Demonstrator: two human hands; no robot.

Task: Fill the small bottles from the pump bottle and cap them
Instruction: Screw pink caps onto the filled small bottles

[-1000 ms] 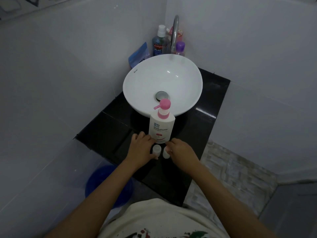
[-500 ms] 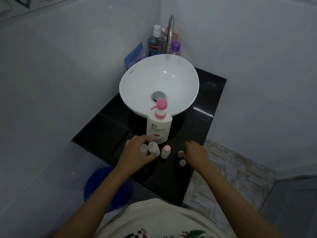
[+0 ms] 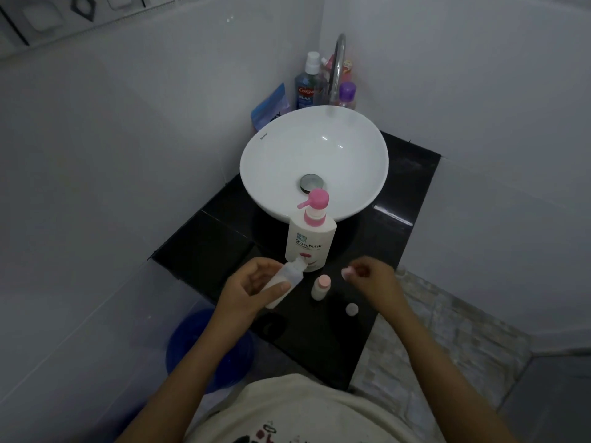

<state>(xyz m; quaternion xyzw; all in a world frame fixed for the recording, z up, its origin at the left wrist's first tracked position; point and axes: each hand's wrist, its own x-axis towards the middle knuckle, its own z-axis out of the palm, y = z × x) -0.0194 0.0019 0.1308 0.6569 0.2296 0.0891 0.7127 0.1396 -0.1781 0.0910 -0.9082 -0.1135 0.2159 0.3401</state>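
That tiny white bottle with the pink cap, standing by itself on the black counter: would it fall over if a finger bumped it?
Probably. The small white bottle with the pink cap is narrow and tall for its base, so it likely tips easily. It looks like light plastic, unlikely to break. The glossy black counter may let it slide or, once down, roll.

Small bottle (image 3: pixel 285 284): lower part hidden inside the left hand (image 3: pixel 252 287).
Right hand (image 3: pixel 372 278): motion-blurred; pale item at its fingertips unclear.
Items behind the sink (image 3: pixel 265 174): partly hidden by the rim and tap (image 3: pixel 338 63).
Blue tub (image 3: pixel 192 343): partly hidden under the tabletop (image 3: pixel 204 247).
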